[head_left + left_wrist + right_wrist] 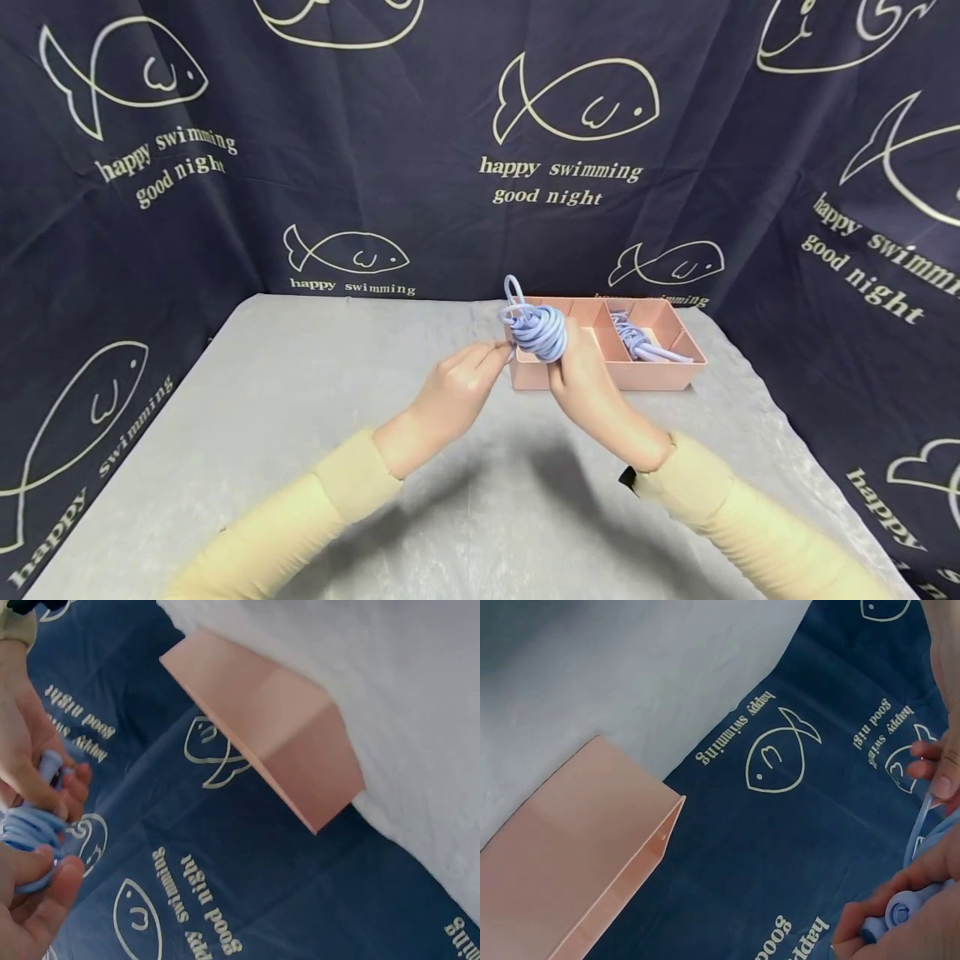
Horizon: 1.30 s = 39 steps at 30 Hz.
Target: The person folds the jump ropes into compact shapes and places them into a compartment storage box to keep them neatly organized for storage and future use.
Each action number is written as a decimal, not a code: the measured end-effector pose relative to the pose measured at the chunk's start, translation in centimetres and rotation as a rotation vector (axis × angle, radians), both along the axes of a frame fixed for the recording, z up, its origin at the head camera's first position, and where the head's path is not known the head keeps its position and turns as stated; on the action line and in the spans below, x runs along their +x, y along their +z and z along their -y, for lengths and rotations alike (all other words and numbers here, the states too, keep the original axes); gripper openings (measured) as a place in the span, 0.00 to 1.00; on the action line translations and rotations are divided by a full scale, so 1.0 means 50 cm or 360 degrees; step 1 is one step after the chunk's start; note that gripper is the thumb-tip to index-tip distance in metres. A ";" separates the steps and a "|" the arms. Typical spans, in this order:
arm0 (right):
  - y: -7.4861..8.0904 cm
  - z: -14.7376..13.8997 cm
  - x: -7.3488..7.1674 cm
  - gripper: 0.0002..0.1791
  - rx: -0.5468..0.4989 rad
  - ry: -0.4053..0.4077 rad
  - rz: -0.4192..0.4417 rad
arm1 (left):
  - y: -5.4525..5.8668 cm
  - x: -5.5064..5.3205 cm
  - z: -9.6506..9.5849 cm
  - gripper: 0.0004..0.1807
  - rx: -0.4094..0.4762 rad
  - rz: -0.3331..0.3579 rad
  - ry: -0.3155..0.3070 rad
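A light blue skipping rope (542, 333) is wound into a thick bundle above the pink box (540, 380), with a small loop standing up at its top. My right hand (588, 383) grips the rope's handles (901, 907), whose round ends stick out of the fist in the right wrist view. At the left of the bundle, my left hand (457, 387) pinches a strand of cord (917, 825) between thumb and fingers. A second blue rope (636, 340), also bundled, lies in the box's right compartment. The fingers partly hide the handles.
The pink divided box stands at the back right of the grey cloth-covered table (360, 375). Behind and on both sides hangs a dark blue curtain (420, 133) with fish prints, close behind the table's back edge.
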State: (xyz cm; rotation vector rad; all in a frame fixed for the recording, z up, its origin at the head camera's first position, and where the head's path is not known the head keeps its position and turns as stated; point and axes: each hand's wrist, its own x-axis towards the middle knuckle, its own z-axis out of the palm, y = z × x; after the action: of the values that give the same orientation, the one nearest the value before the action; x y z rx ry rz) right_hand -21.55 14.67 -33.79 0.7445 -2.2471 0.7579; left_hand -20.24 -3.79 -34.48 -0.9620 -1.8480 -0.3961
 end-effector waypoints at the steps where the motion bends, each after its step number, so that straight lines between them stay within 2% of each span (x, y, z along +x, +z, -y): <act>1: 0.002 0.002 -0.002 0.14 -0.0012 0.0021 0.0015 | 0.002 0.001 0.000 0.07 0.0039 0.0000 -0.0014; 3: 0.004 0.005 -0.006 0.15 -0.0023 0.0059 0.0021 | 0.007 0.005 -0.001 0.04 0.0133 0.0096 -0.0060; 8: 0.000 0.006 -0.011 0.15 0.0018 0.0000 -0.0005 | 0.025 0.014 -0.011 0.06 0.0427 0.0638 -0.0149; 10: -0.002 0.005 -0.012 0.15 0.0040 -0.0056 0.0000 | 0.030 0.016 -0.013 0.05 0.0446 0.0742 -0.0163; 12: -0.004 0.005 -0.012 0.15 0.0073 -0.0099 0.0013 | 0.032 0.017 -0.013 0.04 0.0384 0.0704 -0.0146; 15: -0.011 0.004 -0.011 0.15 0.0134 -0.0134 -0.0011 | 0.029 0.013 -0.010 0.02 0.0260 0.0465 -0.0013; 17: -0.014 0.004 -0.009 0.13 0.0173 -0.0143 -0.0041 | 0.025 0.008 -0.008 0.02 0.0248 0.0309 0.0077; 19: -0.016 0.006 -0.007 0.12 0.0187 -0.0138 -0.0054 | 0.023 0.003 -0.006 0.04 0.0277 0.0243 0.0101; 25: -0.015 0.011 -0.001 0.15 0.0201 -0.0115 -0.0027 | 0.015 -0.009 0.001 0.03 0.0406 0.0300 -0.0131; 28: -0.015 0.013 0.002 0.16 0.0187 -0.0078 0.0020 | 0.011 -0.013 0.006 0.05 0.0409 0.0282 -0.0202; 31: -0.011 0.013 0.001 0.16 0.0170 -0.0059 0.0056 | 0.011 -0.017 0.011 0.06 0.0395 0.0294 -0.0255; 34: -0.005 0.011 0.000 0.16 0.0164 -0.0054 0.0092 | 0.014 -0.020 0.014 0.06 0.0390 0.0352 -0.0307; 39: -0.001 0.008 0.001 0.17 0.0199 -0.0021 0.0209 | 0.012 -0.024 0.019 0.06 0.0398 0.0355 -0.0319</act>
State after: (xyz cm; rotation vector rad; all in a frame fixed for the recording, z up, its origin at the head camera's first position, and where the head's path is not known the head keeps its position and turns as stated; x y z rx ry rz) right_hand -21.49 14.28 -33.83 0.7568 -2.4337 0.6828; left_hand -21.45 -4.74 -33.87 -0.9616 -1.8491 -0.8662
